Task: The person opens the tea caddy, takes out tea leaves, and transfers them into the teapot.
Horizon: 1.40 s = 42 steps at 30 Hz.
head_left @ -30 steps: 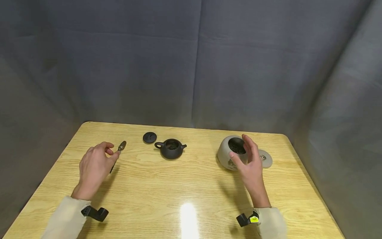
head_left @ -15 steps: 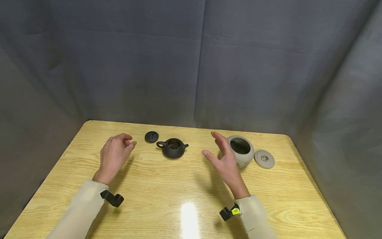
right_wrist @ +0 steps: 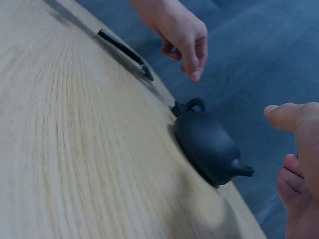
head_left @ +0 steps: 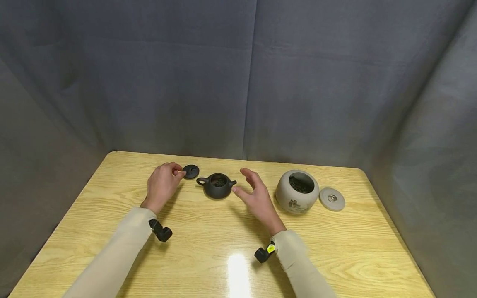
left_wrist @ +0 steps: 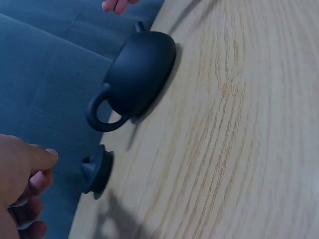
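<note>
My left hand (head_left: pixel 162 187) hovers just left of the small black teapot lid (head_left: pixel 191 171), thumb and fingers loosely bent with nothing between them. In the left wrist view a gap shows between this hand (left_wrist: pixel 22 174) and the knobbed lid (left_wrist: pixel 99 170). The uncovered black teapot (head_left: pixel 217 191) stands on the table, dark leaves inside, its handle towards the left hand. By its spout, my right hand (head_left: pixel 258 200) is held with thumb and fingers spread, holding nothing. The right wrist view shows the teapot (right_wrist: pixel 207 144) apart from the right thumb.
A grey round jar (head_left: pixel 297 198) with dark leaves inside stands to the right, uncovered. Its grey lid (head_left: pixel 332 199) lies beside it. A dark-handled spoon (right_wrist: pixel 122 47) lies on the table at left; in the head view my left hand and arm hide it. Grey curtains (head_left: pixel 179 82) surround the table.
My left hand has let go of the spoon and moved right to the teapot lid. My right hand has moved left, from the jar to the teapot's spout.
</note>
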Available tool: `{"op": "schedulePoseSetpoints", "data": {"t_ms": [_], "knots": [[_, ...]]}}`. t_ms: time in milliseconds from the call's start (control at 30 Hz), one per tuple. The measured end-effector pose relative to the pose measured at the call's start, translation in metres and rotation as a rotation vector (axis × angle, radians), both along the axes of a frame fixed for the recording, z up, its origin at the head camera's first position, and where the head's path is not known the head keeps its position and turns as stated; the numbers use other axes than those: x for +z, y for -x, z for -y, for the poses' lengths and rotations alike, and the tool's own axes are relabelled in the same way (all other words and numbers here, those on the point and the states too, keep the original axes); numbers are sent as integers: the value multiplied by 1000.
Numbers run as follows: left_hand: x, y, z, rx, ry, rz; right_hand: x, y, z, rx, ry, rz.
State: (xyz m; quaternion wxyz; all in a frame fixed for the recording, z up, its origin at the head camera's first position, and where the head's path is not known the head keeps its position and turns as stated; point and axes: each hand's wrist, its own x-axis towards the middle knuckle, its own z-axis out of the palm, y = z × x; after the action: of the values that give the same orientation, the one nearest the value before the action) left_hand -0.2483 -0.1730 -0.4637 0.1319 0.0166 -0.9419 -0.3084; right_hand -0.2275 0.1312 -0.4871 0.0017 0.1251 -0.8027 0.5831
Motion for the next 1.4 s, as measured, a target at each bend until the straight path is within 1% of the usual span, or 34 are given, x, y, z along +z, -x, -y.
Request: {"op": "schedulePoseSetpoints", "data": {"t_ms": [100,200,333,467,600,800,1067,1267,1400], "knots": [[-5,9,-1,0,-10,24,-6,5,9,-4,-19,8],[-10,15,-2,8,-14,47,-11,11,17,-4,-39,5],[-15,18,-3,35,-18,66,-20,16,26,11,-85,17],[-18,21,-6,41,-25,58,-25,19,32,15,-112,11],[-20,26,-8,40,-24,57,-28,21,37,8,-139,4],[-21,30,-10,52,-16,93,-28,21,42,18,-159,-3],[-24,34,-7,35,10,84,-29,22,44,20,-174,-20],[-26,34,3,48,13,80,-29,22,47,21,-176,-13],[-25,34,11,46,2,34,-28,22,48,14,-174,-13]]}}
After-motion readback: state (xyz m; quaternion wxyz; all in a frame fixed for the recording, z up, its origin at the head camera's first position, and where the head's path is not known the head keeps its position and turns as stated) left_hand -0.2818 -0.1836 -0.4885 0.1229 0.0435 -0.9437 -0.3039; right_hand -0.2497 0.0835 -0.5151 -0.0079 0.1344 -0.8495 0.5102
